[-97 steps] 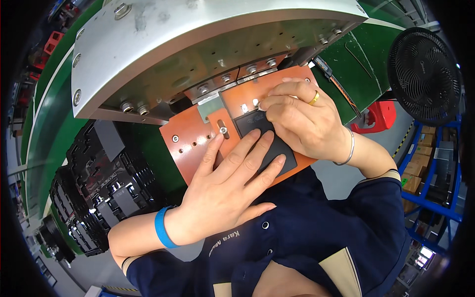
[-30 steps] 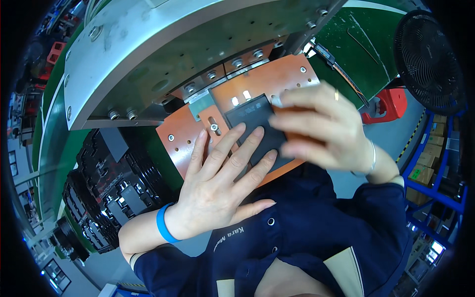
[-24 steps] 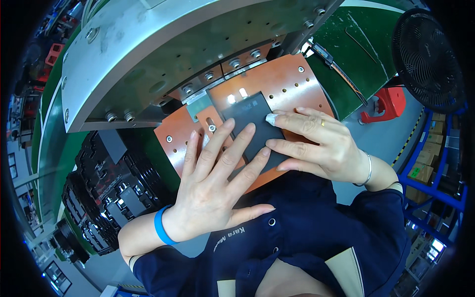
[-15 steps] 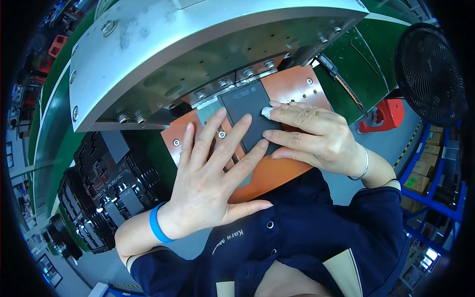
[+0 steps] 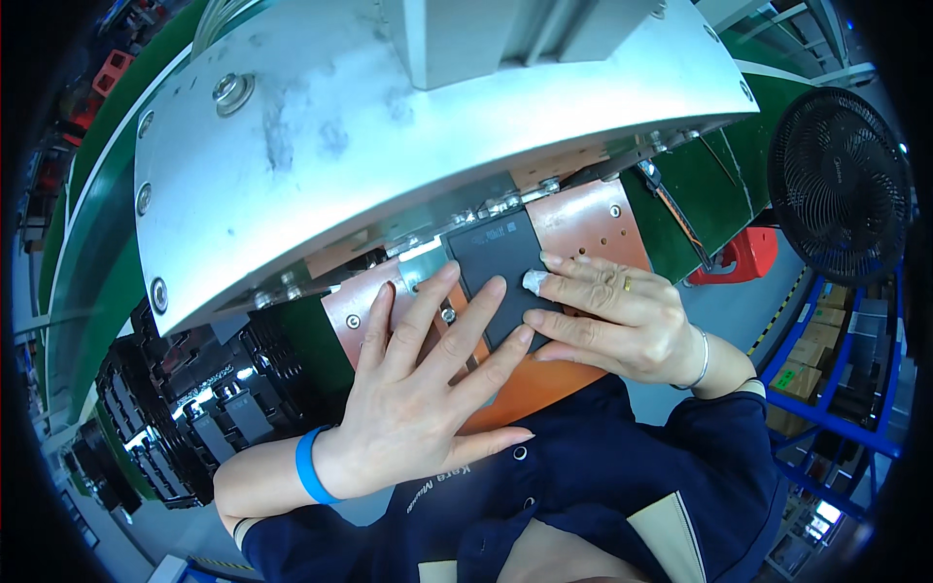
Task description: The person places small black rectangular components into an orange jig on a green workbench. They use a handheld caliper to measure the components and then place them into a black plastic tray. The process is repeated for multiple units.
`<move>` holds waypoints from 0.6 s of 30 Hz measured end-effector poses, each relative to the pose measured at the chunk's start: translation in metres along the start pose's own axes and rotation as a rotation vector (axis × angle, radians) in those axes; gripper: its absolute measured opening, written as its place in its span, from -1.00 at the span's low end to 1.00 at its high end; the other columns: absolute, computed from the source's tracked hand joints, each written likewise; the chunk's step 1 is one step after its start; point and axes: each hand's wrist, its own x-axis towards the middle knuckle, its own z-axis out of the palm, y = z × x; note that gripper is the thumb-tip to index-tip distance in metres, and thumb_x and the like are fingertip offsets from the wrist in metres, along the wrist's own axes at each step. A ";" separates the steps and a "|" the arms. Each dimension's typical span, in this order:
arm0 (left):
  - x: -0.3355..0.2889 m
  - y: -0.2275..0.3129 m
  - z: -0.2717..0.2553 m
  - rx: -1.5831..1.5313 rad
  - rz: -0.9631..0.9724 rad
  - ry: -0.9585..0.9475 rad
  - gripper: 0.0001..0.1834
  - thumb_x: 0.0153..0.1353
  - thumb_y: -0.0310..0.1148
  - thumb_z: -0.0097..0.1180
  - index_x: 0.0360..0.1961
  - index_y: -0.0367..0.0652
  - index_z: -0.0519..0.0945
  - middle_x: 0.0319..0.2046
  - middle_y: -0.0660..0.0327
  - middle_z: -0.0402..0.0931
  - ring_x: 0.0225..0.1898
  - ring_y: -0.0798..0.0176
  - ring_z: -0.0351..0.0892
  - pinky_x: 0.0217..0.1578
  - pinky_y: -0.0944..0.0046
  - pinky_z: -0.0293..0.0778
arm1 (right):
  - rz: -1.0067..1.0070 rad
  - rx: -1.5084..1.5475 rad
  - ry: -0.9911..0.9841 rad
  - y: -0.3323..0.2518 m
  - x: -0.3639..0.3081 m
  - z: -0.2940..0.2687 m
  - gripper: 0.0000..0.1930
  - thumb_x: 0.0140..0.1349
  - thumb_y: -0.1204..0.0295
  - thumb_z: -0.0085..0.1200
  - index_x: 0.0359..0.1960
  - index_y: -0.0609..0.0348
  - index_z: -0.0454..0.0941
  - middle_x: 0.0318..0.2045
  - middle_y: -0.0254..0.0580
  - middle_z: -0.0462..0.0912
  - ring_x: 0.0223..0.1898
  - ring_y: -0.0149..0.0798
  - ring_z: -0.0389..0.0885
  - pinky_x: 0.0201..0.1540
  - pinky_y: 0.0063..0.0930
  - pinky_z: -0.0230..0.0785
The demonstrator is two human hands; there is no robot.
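A flat dark grey rectangular block [image 5: 494, 255], like a battery cell or slab, lies on a copper-coloured fixture plate [image 5: 591, 225] under the metal machine. My left hand [image 5: 413, 389] is spread wide, its palm down. Its middle fingertips rest on or beside the block's left edge, and the thumb points right, near my shirt. From the right, my right hand [image 5: 617, 316] lays extended fingertips on the block's right side. White tape wraps one fingertip of that hand. Pale strips and a screw show between the left fingers. The block's near end is partly hidden by the fingers.
A large curved silver machine frame [image 5: 282, 165] overhangs the plate. Black slotted trays [image 5: 199, 408] stand at left. A digital caliper [image 5: 671, 209] lies on the green bench at right, beside a red tool [image 5: 743, 257] and a black fan [image 5: 841, 180]. Blue shelving holds boxes farther right.
The view has tilted, so the machine frame covers more of the picture and the block and hands sit lower in it. Both hands keep nearly the same places on the block.
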 end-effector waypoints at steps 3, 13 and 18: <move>0.000 0.000 0.000 -0.002 -0.005 -0.005 -0.18 -0.06 0.36 0.23 0.19 0.15 0.54 0.33 0.06 0.27 0.38 -0.26 0.06 0.34 -0.32 -0.10 | 0.008 0.008 -0.013 0.000 -0.001 0.001 -0.64 -0.10 0.29 0.43 -0.26 0.18 0.70 -0.12 -0.03 0.68 0.03 -0.03 0.65 0.02 -0.25 0.59; -0.001 -0.001 0.001 -0.004 -0.001 0.002 -0.22 -0.03 0.33 0.23 0.16 0.14 0.57 0.33 0.06 0.27 0.37 -0.25 0.09 0.34 -0.30 -0.10 | -0.012 0.026 -0.018 0.003 0.001 0.001 -0.63 -0.12 0.30 0.45 -0.28 0.22 0.70 -0.17 -0.02 0.70 -0.02 -0.03 0.68 0.02 -0.25 0.59; -0.001 -0.001 0.001 -0.004 0.000 0.000 -0.23 -0.04 0.34 0.23 0.15 0.15 0.58 0.33 0.07 0.28 0.36 -0.24 0.11 0.33 -0.29 -0.07 | -0.014 0.029 -0.014 0.003 0.001 0.002 -0.63 -0.13 0.30 0.45 -0.29 0.24 0.69 -0.17 -0.02 0.70 -0.04 -0.02 0.69 0.02 -0.25 0.60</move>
